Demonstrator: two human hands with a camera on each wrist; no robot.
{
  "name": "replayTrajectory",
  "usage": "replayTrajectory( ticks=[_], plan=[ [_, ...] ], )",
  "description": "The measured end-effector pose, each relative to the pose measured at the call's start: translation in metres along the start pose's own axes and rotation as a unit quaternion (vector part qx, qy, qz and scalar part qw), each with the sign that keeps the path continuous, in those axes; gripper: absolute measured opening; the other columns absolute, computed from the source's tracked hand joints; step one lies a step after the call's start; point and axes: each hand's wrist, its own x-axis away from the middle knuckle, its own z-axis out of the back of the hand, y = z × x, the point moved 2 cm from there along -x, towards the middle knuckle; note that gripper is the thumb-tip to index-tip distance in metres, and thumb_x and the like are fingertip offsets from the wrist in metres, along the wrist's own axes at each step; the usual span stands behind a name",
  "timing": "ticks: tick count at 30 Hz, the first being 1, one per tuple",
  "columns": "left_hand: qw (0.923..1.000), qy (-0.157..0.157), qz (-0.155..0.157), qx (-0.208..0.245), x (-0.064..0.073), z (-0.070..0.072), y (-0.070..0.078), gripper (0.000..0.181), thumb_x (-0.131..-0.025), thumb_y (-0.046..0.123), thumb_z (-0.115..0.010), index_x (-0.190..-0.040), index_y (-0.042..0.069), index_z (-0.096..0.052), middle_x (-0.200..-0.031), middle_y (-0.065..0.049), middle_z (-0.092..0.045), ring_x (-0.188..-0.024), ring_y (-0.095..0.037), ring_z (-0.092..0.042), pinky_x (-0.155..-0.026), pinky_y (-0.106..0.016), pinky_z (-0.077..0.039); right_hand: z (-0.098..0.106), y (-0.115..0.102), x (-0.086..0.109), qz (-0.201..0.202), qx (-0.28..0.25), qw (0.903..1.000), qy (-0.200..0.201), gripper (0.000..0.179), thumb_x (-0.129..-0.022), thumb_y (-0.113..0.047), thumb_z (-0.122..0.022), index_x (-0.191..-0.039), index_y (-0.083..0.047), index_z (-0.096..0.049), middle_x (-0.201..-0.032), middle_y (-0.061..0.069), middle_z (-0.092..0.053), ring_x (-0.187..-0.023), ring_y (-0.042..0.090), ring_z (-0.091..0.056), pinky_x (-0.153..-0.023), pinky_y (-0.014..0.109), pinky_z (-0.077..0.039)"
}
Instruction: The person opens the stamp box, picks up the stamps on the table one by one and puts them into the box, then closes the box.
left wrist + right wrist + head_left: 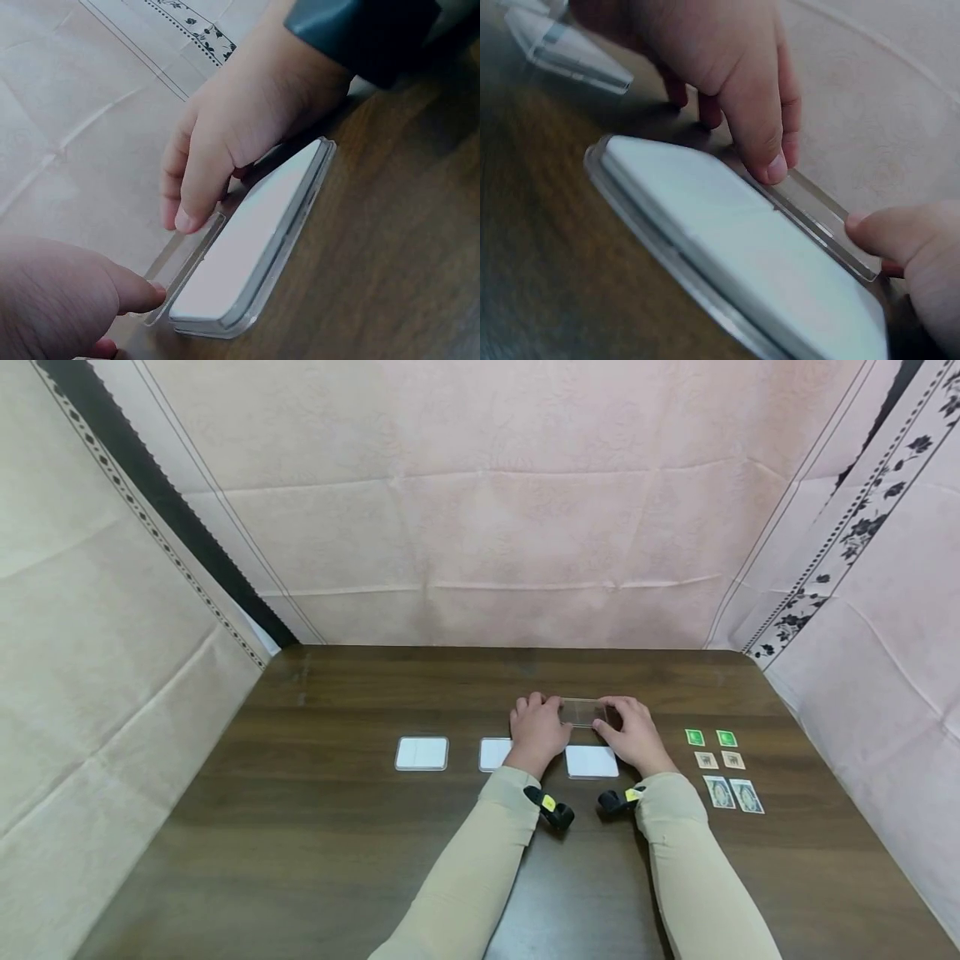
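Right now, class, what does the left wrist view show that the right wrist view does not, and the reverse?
Only the left wrist view: black flowers on the cloth and a dark band behind the right hand.
Only the right wrist view: a second white box at top left.
Both: left hand and right hand holding clear plastic, nearer white box, cloth, table.

In the head view, the left hand (538,731) and right hand (636,735) partly hide the ends of the clear piece (582,712), and the cards' prints (718,792) are too small to tell. The right wrist view's bottom edge cuts off the near case (742,232).
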Motion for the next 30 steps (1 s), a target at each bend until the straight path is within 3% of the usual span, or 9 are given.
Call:
replayTrajectory(
  ticks=[7, 12, 16, 23, 30],
  plan=[
    [0.9991, 0.02, -0.013, 0.035, 0.004, 0.011, -0.005, 0.048, -0.096, 0.044, -0.066, -0.139, 0.022, -0.06, -0.135, -0.009, -0.058, -0.121, -0.028, -0.048, -0.104, -0.046, -0.041, 0.004, -0.003, 0.004, 0.017, -0.058, 0.9974, 0.039, 0.04, -0.1, -0.017, -0.062, -0.138, -0.003, -0.055, -0.143, 0.024, -0.047, -0.137, 0.045, -0.032, -0.111, 0.064, -0.025],
    [0.9967, 0.041, -0.035, 0.061, 0.013, 0.028, -0.012, 0.042, -0.096, 0.041, -0.067, -0.133, 0.021, -0.064, -0.129, -0.008, -0.063, -0.117, -0.028, -0.053, -0.101, -0.046, -0.044, 0.006, -0.014, 0.008, 0.042, -0.05, 0.996, 0.062, 0.037, -0.1, -0.017, -0.062, -0.134, -0.004, -0.059, -0.141, 0.022, -0.051, -0.138, 0.046, -0.032, -0.111, 0.065, -0.026],
    [0.9963, 0.034, -0.045, 0.065, 0.023, 0.043, -0.022, 0.038, -0.097, 0.039, -0.066, -0.131, 0.02, -0.066, -0.128, -0.007, -0.064, -0.117, -0.028, -0.055, -0.102, -0.047, -0.045, 0.008, -0.025, 0.01, 0.062, -0.036, 0.9949, 0.07, 0.033, -0.1, -0.015, -0.062, -0.132, -0.005, -0.061, -0.137, 0.021, -0.055, -0.137, 0.046, -0.034, -0.11, 0.065, -0.028],
    [0.9975, 0.006, -0.051, 0.048, 0.041, 0.06, -0.045, 0.038, -0.098, 0.038, -0.065, -0.131, 0.018, -0.066, -0.13, -0.008, -0.064, -0.117, -0.027, -0.056, -0.102, -0.045, -0.046, 0.007, -0.049, 0.013, 0.087, -0.005, 0.9953, 0.042, 0.034, -0.101, -0.017, -0.063, -0.133, -0.007, -0.062, -0.131, 0.018, -0.06, -0.135, 0.042, -0.038, -0.108, 0.062, -0.033],
    [0.9984, -0.027, -0.044, 0.021, 0.051, 0.07, -0.081, 0.048, -0.097, 0.045, -0.065, -0.133, 0.014, -0.065, -0.129, -0.01, -0.062, -0.113, -0.027, -0.054, -0.099, -0.045, -0.047, 0.003, -0.08, 0.016, 0.105, 0.031, 0.9939, -0.003, 0.035, -0.101, -0.02, -0.063, -0.133, -0.005, -0.063, -0.119, 0.015, -0.066, -0.129, 0.041, -0.045, -0.107, 0.06, -0.035]
  ],
)
